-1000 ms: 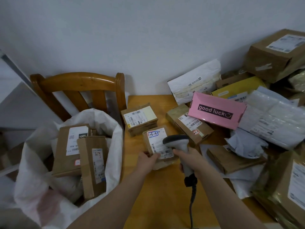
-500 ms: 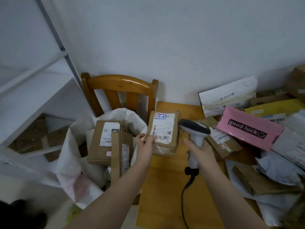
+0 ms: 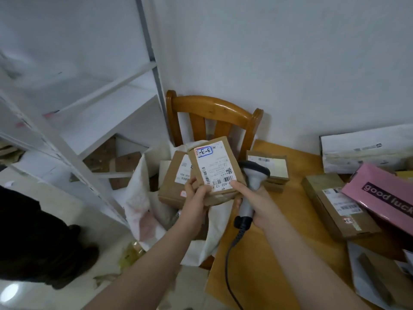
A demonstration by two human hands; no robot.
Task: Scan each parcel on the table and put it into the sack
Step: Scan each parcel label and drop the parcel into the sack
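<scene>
The left hand (image 3: 194,199) grips the parcel (image 3: 214,168) at its lower left corner, thumb on the labelled face and fingers curled behind. The right hand (image 3: 257,201) is clenched round the scanner (image 3: 253,175) handle, and its thumb also presses the parcel's lower right corner. The scanner head sits just behind the parcel's right edge.

The parcel is held tilted, label up, past the table's (image 3: 268,253) left edge and over the mouth of the sack (image 3: 138,198). A box (image 3: 171,186) already lies in the sack, right under the parcel. The sack stands between a shelf frame (image 3: 73,157) and the table, with a chair (image 3: 214,108) behind it. More parcels crowd the table's right side; its near left part is bare.
</scene>
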